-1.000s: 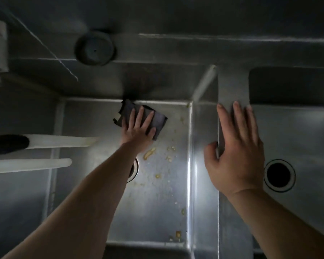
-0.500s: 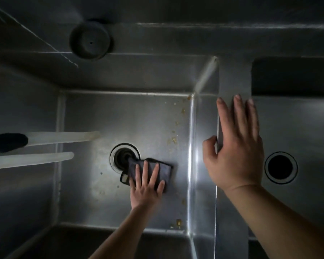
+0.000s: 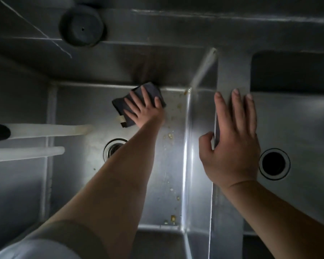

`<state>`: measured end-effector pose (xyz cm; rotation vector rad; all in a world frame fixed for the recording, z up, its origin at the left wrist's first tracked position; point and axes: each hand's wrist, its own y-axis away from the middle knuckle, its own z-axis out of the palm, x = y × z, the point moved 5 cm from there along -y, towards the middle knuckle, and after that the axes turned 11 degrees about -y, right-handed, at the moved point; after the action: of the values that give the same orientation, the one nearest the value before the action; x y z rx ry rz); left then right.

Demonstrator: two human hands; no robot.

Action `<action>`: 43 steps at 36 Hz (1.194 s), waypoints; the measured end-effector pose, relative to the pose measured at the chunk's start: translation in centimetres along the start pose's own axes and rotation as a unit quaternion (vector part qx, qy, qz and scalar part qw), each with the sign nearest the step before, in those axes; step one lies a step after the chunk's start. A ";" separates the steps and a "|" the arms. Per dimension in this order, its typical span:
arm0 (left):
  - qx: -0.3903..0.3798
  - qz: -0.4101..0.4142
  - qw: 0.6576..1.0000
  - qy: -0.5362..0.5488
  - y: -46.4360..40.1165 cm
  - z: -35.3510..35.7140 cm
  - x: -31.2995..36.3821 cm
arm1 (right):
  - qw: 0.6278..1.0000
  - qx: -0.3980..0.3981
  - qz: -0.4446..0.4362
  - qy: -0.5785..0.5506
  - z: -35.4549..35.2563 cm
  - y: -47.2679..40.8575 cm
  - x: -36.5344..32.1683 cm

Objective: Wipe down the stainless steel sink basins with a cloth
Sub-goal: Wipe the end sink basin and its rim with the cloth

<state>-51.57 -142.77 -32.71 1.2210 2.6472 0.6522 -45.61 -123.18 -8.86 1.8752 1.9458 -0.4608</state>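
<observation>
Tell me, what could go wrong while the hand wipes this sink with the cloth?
The left hand presses the dark cloth at the basin's far edge, so the yellowish crumbs nearer the divider could be missed or smeared about.

Crumbs pushed along might slip into the open drain and perhaps clog it.

The right hand leans on the divider; on wet steel it might slip.

Left basin (image 3: 79, 184): two white pipes (image 3: 45, 130) jut over my drain (image 3: 113, 149); floor right of drain open.
</observation>
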 end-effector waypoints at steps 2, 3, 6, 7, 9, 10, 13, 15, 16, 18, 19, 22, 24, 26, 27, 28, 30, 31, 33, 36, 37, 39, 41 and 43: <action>-0.011 0.039 0.999 -0.016 0.8 0.4 1.1 | 1.000 -0.001 -0.002 0.000 0.0 0.0 0.0; -0.014 0.066 0.997 -0.030 1.3 0.6 1.8 | 1.000 0.000 -0.004 0.000 0.0 0.0 -0.1; -0.021 0.152 0.986 -0.071 2.7 1.2 4.1 | 1.000 0.004 -0.004 0.003 -0.1 0.1 0.0; -0.023 0.176 0.981 -0.080 3.0 1.4 4.7 | 1.000 0.005 -0.004 0.003 -0.1 0.1 0.0; -0.018 0.204 0.975 -0.086 3.4 1.5 5.5 | 1.000 0.003 -0.005 0.005 0.0 0.1 -0.1; -0.011 0.211 0.974 -0.086 3.4 1.5 5.7 | 1.000 0.003 -0.004 0.006 0.0 0.1 0.0; 0.017 0.250 0.961 -0.113 3.4 1.5 5.4 | 1.000 0.002 0.001 0.009 0.1 0.1 0.0; 0.024 0.284 0.949 -0.134 3.4 1.5 5.1 | 1.000 0.001 -0.001 0.013 0.1 0.1 0.0; 0.024 0.297 0.943 -0.145 3.4 1.6 4.9 | 1.000 0.001 -0.003 0.016 0.1 0.1 0.0; 0.022 0.322 0.930 -0.173 3.7 2.0 4.5 | 1.000 0.000 -0.002 0.021 0.1 0.1 0.0; 0.019 0.334 0.924 -0.187 4.0 2.2 4.1 | 1.000 -0.001 -0.001 0.021 0.1 0.1 0.0; 0.011 0.370 0.906 -0.204 6.0 3.1 2.2 | 1.000 -0.006 0.003 0.018 0.1 0.0 0.1; 0.008 0.395 0.893 -0.215 8.5 4.1 -0.1 | 1.000 -0.008 0.004 0.014 0.1 0.0 0.1; 0.004 0.425 0.881 -0.208 11.9 5.5 -3.1 | 1.000 -0.003 0.003 0.010 0.0 0.0 0.1; -0.001 0.442 0.874 -0.201 13.8 6.3 -4.8 | 1.000 0.001 0.002 0.008 0.0 0.0 0.1; -0.010 0.461 0.865 -0.196 15.9 7.1 -6.7 | 1.000 0.004 0.001 0.004 0.0 0.0 0.1; -0.026 0.501 0.842 -0.199 20.1 8.8 -10.7 | 1.000 0.011 -0.001 -0.009 0.0 0.1 0.1; -0.034 0.517 0.830 -0.205 22.0 9.5 -12.5 | 1.000 0.012 -0.001 -0.013 0.0 0.1 0.1; -0.050 0.541 0.809 -0.225 24.5 10.3 -15.0 | 1.000 0.011 0.000 -0.011 0.0 0.1 0.1; -0.063 0.572 0.785 -0.229 24.5 10.1 -15.9 | 1.000 0.011 0.001 -0.006 -0.1 0.1 0.2; -0.059 0.588 0.774 -0.225 23.7 9.8 -15.6 | 1.000 0.009 0.001 -0.005 -0.1 0.1 0.2; -0.040 0.617 0.756 -0.213 21.2 9.0 -14.3 | 1.000 0.002 0.007 0.000 -0.1 0.1 0.2; -0.011 0.610 0.766 -0.201 17.9 7.6 -12.3 | 1.000 -0.002 0.011 0.005 -0.1 0.1 0.1; 0.027 0.555 0.809 -0.191 13.4 5.8 -9.6 | 1.000 -0.006 0.012 0.011 -0.1 0.1 0.1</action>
<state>-34.26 -140.48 -32.33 2.5537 1.4202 0.3465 -45.50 -123.07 -8.78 1.9017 1.9349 -0.4227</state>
